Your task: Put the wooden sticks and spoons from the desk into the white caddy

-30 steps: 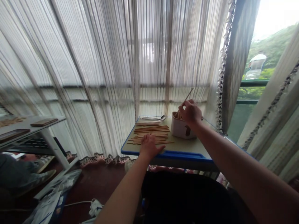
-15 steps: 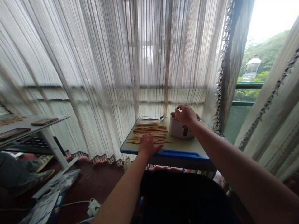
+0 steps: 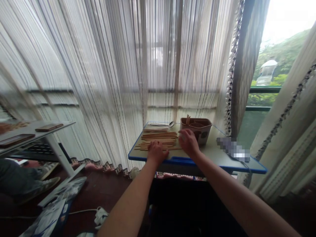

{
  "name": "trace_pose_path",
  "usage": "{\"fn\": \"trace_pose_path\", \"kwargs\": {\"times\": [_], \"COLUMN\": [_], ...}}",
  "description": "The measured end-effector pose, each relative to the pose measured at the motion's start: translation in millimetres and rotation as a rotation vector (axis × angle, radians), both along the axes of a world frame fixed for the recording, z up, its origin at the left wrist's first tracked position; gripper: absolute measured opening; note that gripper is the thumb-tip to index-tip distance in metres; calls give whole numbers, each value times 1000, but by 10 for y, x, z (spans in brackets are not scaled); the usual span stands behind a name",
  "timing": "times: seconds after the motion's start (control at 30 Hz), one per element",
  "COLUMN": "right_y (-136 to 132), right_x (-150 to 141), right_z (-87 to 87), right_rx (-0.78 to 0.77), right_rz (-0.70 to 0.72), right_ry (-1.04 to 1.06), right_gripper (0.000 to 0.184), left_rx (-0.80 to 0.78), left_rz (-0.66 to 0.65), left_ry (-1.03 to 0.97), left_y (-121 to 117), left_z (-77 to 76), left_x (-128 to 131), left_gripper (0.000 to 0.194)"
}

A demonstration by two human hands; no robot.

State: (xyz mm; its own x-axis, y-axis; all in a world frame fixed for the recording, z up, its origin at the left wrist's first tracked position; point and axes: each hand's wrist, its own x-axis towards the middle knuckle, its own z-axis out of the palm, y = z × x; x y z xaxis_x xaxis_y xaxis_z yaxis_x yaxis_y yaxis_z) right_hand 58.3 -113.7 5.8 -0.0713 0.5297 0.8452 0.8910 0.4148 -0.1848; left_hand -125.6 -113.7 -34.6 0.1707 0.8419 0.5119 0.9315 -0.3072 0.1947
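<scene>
Several wooden chopsticks (image 3: 160,135) lie side by side on a small blue-edged table (image 3: 138,154). My left hand (image 3: 156,152) rests on the near chopsticks with its fingers spread. By their right ends is my right hand (image 3: 189,142), fingers bent and apart, with nothing visible in them. Just behind it stands a utensil holder (image 3: 208,126) with a brown divided inside; a few chopsticks (image 3: 188,119) stick up from its left compartment. At the table's back left lie a slotted metal spoon (image 3: 171,124) and other thin utensils (image 3: 155,128).
A blurred-out object (image 3: 233,149) with a cable lies on the table's right side. To the left, a white table (image 3: 53,130) bears brown-framed flat items, with a person's leg and shoe (image 3: 46,186) beneath. Sheer curtains (image 3: 111,82) hang behind. A white plug and cable (image 3: 100,215) are on the floor.
My right hand has come out of the utensil holder and moved down and left to the chopsticks' right ends. Chopsticks now show upright in the holder. My left hand stays on the chopsticks.
</scene>
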Motion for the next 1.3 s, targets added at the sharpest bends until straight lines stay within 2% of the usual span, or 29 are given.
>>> {"fn": "trace_pose_path", "kwargs": {"times": [0.07, 0.13, 0.2, 0.37, 0.5, 0.67, 0.83, 0.93, 1.1, 1.3], "right_y": [-61, -90, -87, -14, 43, 137, 144, 111, 105, 129], "right_x": [-47, -64, -63, -44, 2, 93, 153, 172, 172, 172], "right_z": [-259, -408, -455, -434, -474, -535, -516, -488, -496, -505], "right_rx": [-141, -239, -320, -539, -549, -579, -587, -600, -600, -620], "right_rz": [23, -2, -55, -173, -139, -9, 79, 62, -37, -29], "right_ry": [-45, -98, -123, -120, -104, -55, 64, 131, 82, 100], "right_gripper": [19, 19, 20, 21, 23, 25, 27, 28, 26, 30], "left_rx": [9, 23, 34, 42, 30, 24, 12, -7, -31, -39], "left_rz": [-7, -15, -24, -49, -57, -71, -64, -65, -49, -48], "left_ry": [-11, -21, -30, -44, -47, -41, -38, -36, -43, -36], "left_y": [8, 19, 29, 50, 66, 86, 92, 92, 83, 70], "left_z": [-6, -16, -28, -47, -49, -56, -59, -56, -46, -33], "left_x": [2, 2, 0, -8, -11, -15, -19, -18, -11, -11], "left_gripper": [37, 33, 28, 17, 18, 18, 20, 20, 20, 22]}}
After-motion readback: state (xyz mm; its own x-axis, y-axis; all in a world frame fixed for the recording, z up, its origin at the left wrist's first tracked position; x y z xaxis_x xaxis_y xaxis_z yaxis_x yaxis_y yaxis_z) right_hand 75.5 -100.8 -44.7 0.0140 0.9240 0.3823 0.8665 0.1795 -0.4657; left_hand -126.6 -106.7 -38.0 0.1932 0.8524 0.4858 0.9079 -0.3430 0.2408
